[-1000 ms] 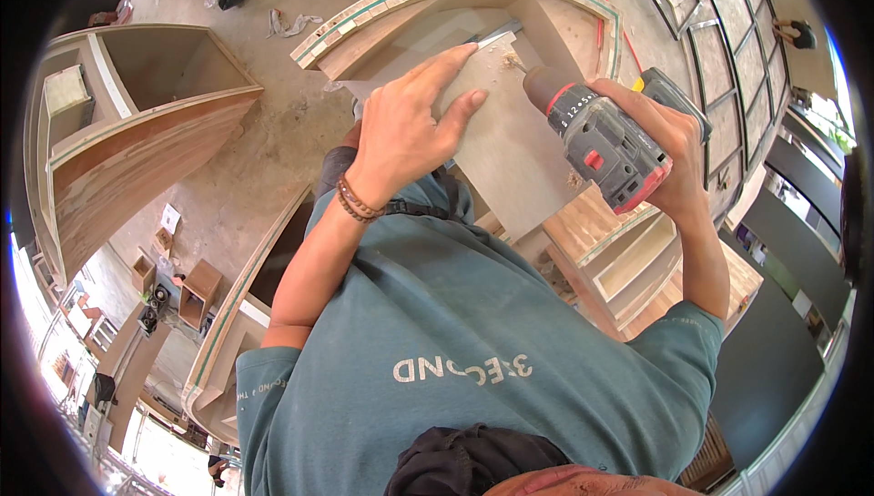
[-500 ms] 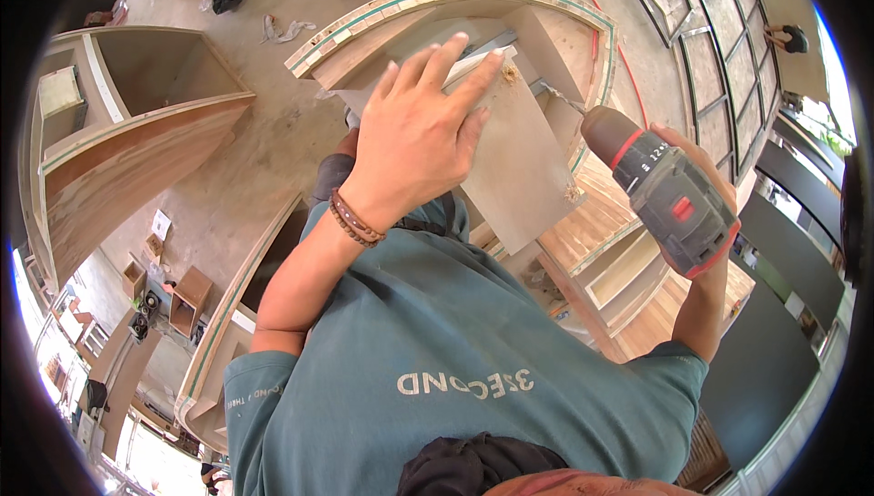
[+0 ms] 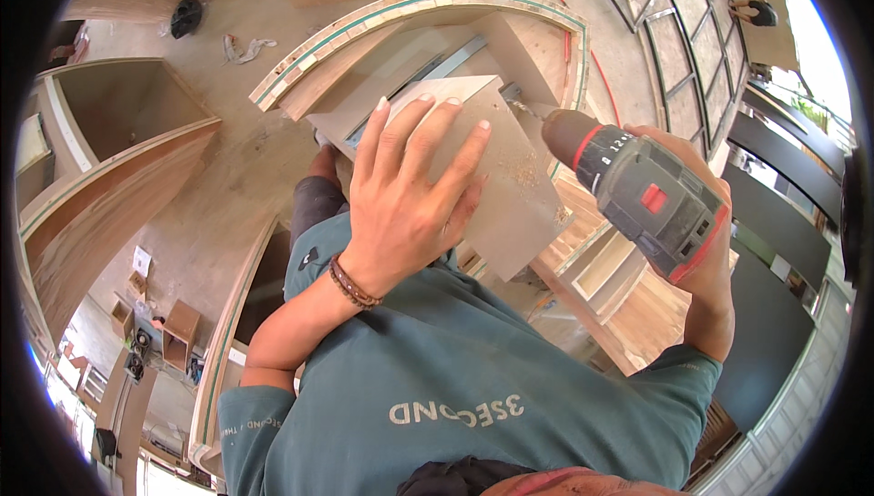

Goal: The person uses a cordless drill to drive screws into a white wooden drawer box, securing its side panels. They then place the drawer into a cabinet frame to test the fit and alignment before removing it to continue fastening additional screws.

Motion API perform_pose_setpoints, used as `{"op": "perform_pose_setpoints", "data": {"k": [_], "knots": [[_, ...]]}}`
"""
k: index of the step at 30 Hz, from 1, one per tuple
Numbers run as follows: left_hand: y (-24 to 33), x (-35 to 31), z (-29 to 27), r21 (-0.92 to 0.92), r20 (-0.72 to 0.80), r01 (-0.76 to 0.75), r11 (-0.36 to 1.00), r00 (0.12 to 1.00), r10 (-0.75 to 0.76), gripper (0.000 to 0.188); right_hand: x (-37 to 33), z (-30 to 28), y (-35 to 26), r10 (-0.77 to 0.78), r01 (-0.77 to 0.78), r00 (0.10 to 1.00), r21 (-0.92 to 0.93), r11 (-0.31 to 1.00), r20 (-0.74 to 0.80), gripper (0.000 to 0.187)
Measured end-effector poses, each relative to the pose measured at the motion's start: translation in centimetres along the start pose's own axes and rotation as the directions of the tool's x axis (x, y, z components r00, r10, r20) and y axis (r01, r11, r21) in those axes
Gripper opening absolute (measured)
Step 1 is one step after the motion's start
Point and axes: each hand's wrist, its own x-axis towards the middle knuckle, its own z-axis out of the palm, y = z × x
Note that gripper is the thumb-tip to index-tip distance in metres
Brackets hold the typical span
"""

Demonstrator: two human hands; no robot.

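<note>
My left hand (image 3: 411, 177) lies with its fingers spread over the upper left part of a grey-faced panel (image 3: 519, 214). The panel looks like the side of a drawer sitting in a curved wooden cabinet (image 3: 414, 6). Small holes and scattered wood shavings (image 3: 523, 173) mark its face. In my right hand (image 3: 696, 168) is a black and red cordless drill (image 3: 628, 182), gripped by its handle. The drill bit (image 3: 521, 106) points up and left, close to the panel's top right corner; whether it touches cannot be made out.
A metal drawer slide (image 3: 455, 57) shows inside the cabinet. Another curved cabinet (image 3: 118, 168) stands at the left. A red hose (image 3: 605, 82) runs along the floor beside black metal frames (image 3: 678, 36). Dark panels (image 3: 783, 268) stand at the right, and a person (image 3: 754, 12) is far off.
The panel has tilted and moved nearer, showing more of the slide behind it. Heaped shavings are now scattered across its face. The drill has shifted left; my left hand has come down slightly.
</note>
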Motion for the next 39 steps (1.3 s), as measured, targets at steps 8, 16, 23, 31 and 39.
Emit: {"op": "perform_pose_setpoints", "data": {"k": [8, 16, 23, 31, 39], "knots": [[-1.3, -0.4, 1.3, -0.172, -0.014, 0.156, 0.973, 0.987, -0.161, 0.077, 3.3, -0.5, -2.0, 0.033, -0.031, 0.993, -0.020, 0.999, 0.112, 0.070], [-1.8, -0.3, 1.3, -0.205, -0.014, 0.159, 0.966, 0.986, -0.166, 0.074, 3.7, -1.3, -3.3, 0.135, -0.122, 0.978, -0.086, 0.989, 0.157, 0.065], [-1.8, -0.3, 1.3, -0.204, -0.011, 0.156, 0.966, 0.987, -0.162, 0.074, 4.2, -1.0, -4.1, 0.186, -0.175, 0.970, -0.084, 0.981, 0.158, 0.065], [-2.8, -0.2, 0.9, -0.381, 0.050, 0.189, 0.905, 0.982, -0.184, 0.075, 6.0, -1.5, -5.9, 0.271, -0.258, 0.936, -0.087, 0.962, 0.224, 0.057], [-4.1, -0.2, 0.8, -0.599, 0.128, 0.237, 0.765, 0.971, -0.201, 0.073, 7.3, -1.5, -7.0, 0.345, -0.302, 0.902, -0.192, 0.934, 0.258, 0.049]]}}
